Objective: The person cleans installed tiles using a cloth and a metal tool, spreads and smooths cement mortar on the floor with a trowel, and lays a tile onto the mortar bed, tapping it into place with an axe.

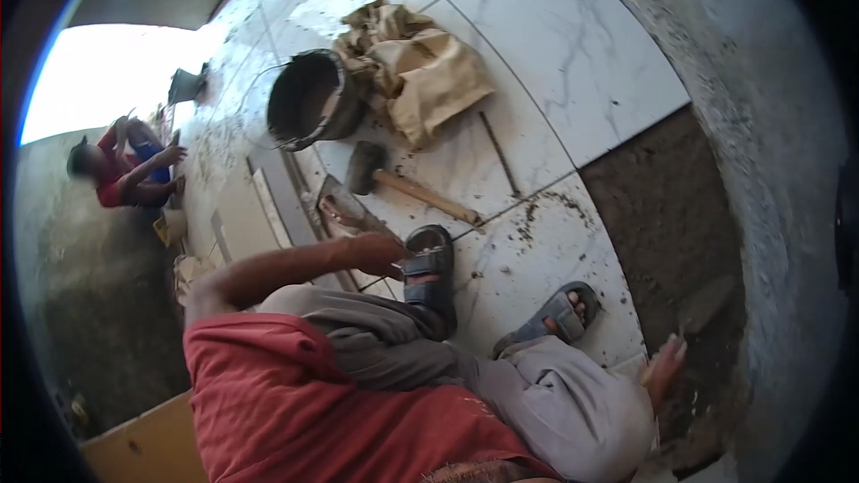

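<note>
My left hand (380,254) is beside the strap of my left sandal (429,277); its fingers are too unclear to read. Low on the right, my right hand (665,365) has its fingers stretched out over the edge of a bare dirt strip (667,201). A flat greyish shape (709,302), hard to make out, lies on the dirt above that hand. Past my left hand, a mallet with a wooden handle (425,195) rests on the white tiles (573,45), and a mortar-smeared flat piece (344,212) lies close to the hand.
A black bucket (313,100) stands beside a crumpled tan sack (429,67). A thin rod (499,154) lies on the tiles. Boards (246,215) lie at left. Farther off, another person in red (125,161) sits by the wall, near a small bucket (186,86). A rough wall borders the right.
</note>
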Demonstrator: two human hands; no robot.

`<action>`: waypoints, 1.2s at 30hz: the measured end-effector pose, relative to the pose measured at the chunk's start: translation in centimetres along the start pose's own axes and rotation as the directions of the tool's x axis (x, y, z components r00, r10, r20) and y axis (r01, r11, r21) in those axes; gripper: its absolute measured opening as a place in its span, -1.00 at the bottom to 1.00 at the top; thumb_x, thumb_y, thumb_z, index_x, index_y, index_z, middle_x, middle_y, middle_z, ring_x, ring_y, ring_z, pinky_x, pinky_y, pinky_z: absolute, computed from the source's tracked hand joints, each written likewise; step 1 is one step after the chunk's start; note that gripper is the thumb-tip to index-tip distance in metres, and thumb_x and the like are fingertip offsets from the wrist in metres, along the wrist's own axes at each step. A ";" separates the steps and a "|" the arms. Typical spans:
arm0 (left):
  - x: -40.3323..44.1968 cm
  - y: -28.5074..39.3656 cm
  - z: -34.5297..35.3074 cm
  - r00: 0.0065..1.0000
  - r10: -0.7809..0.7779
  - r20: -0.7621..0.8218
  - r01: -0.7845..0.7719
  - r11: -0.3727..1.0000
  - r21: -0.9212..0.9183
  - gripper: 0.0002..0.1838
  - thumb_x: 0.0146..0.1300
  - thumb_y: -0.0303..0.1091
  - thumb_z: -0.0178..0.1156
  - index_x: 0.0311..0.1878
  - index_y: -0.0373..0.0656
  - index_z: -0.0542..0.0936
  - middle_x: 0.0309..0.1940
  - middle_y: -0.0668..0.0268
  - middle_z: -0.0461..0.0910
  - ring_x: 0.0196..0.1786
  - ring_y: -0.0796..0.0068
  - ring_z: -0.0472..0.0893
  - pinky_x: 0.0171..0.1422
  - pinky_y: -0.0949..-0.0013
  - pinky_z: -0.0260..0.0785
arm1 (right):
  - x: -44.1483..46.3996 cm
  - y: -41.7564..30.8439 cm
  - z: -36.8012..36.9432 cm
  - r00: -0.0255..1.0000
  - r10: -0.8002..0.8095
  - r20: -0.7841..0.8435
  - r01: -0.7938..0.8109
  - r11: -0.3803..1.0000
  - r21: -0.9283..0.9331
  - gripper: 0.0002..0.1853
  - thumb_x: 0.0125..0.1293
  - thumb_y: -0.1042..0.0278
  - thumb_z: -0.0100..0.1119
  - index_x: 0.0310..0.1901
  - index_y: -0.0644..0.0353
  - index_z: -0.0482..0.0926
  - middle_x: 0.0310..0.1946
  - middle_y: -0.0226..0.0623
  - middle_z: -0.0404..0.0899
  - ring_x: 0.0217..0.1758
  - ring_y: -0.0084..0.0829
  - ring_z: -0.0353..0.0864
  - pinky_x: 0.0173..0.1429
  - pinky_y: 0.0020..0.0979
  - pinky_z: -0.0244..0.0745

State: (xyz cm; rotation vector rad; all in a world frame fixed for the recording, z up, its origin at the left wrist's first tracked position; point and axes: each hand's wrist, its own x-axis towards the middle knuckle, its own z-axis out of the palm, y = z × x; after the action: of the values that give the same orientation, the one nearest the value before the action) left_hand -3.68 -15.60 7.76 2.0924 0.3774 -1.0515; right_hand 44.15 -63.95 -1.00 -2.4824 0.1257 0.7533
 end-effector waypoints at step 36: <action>19.4 18.0 -13.7 0.723 0.678 0.135 -0.637 0.730 -0.248 -0.59 0.30 -0.23 0.16 0.14 -0.25 0.49 0.01 0.05 0.59 0.02 0.20 0.61 0.08 0.25 0.44 | -36.8 21.1 8.5 0.730 0.671 -0.127 -0.678 0.688 -0.259 -0.49 0.24 0.18 0.16 0.14 0.32 0.39 0.05 -0.01 0.50 0.06 -0.08 0.52 -0.03 -0.20 0.52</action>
State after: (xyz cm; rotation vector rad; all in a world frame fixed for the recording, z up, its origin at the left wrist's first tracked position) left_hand 25.94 -19.04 6.63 1.6997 -0.3678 -0.7490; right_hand 4.09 -79.82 3.01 -2.7185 1.0712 1.0978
